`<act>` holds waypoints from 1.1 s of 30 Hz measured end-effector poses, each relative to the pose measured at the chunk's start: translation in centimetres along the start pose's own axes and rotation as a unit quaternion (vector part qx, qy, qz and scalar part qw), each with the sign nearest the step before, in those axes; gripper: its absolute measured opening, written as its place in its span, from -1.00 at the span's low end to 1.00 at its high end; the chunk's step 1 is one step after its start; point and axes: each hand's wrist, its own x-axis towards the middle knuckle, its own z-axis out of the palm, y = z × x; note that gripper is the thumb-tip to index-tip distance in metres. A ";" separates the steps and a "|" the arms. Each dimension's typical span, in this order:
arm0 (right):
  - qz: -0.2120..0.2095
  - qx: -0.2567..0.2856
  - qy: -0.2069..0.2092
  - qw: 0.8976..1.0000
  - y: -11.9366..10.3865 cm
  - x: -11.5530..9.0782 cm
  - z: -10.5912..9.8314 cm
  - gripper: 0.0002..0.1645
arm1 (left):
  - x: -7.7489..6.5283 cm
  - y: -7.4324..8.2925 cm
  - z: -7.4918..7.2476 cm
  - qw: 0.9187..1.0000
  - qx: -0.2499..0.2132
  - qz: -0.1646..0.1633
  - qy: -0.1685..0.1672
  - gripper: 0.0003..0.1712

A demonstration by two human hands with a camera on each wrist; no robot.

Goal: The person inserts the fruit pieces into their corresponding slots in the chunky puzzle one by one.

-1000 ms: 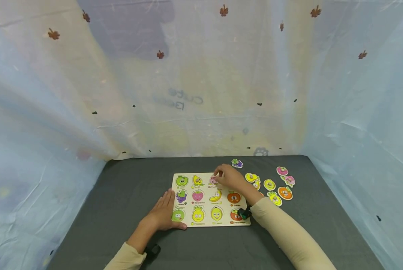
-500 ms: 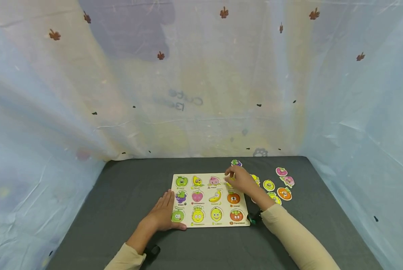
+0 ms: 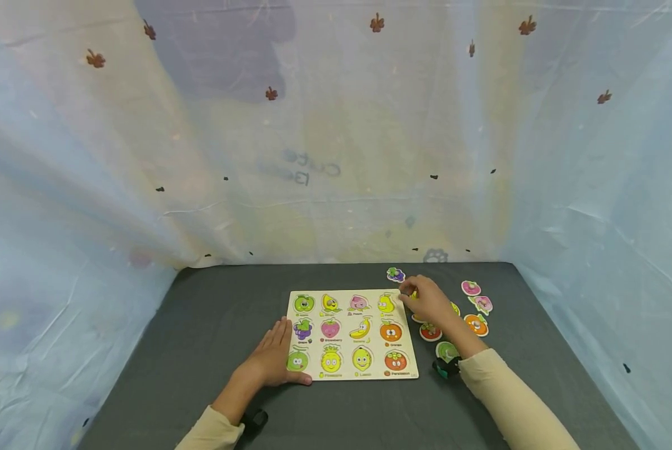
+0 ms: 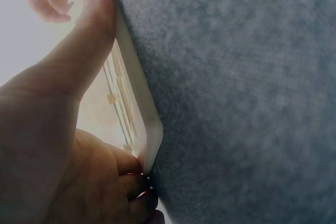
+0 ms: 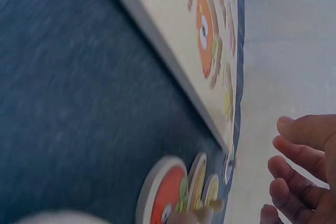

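Note:
A pale fruit puzzle board [image 3: 346, 347] with rows of fruit faces lies on the dark cloth. My left hand [image 3: 272, 355] rests on its left edge with straight fingers, the thumb [image 4: 100, 14] along the front edge. Beyond the board's upper right corner, my right hand [image 3: 430, 303] hovers over loose knobbed puzzle pieces, partly hiding them. Its fingers [image 5: 296, 171] are loosely bent, with nothing between them in the right wrist view. Below that hand lie a red fruit piece [image 3: 431, 332] and a green one [image 3: 447, 351].
A grape piece [image 3: 395, 274] lies behind the board. Two pink pieces [image 3: 471, 288] and an orange piece [image 3: 476, 325] are farther right. Pale patterned sheeting [image 3: 336, 219] closes off the table's back and sides. Dark bands are on both wrists.
My right hand has moved right, from above the peach, past the pear, to the loose pieces beside the board. The left hand has stayed in place.

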 end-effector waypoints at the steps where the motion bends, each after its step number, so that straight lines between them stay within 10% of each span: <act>1: 0.004 -0.002 0.001 1.000 0.1 -0.2 -0.2 -0.80 | 0.0 0.0 0.0 1.000 0.000 -0.001 0.001 0.64; 33: 0.092 -0.019 0.056 0.994 6.9 -5.3 -5.4 -0.75 | 0.1 -0.2 0.2 1.000 0.002 -0.003 -0.002 0.65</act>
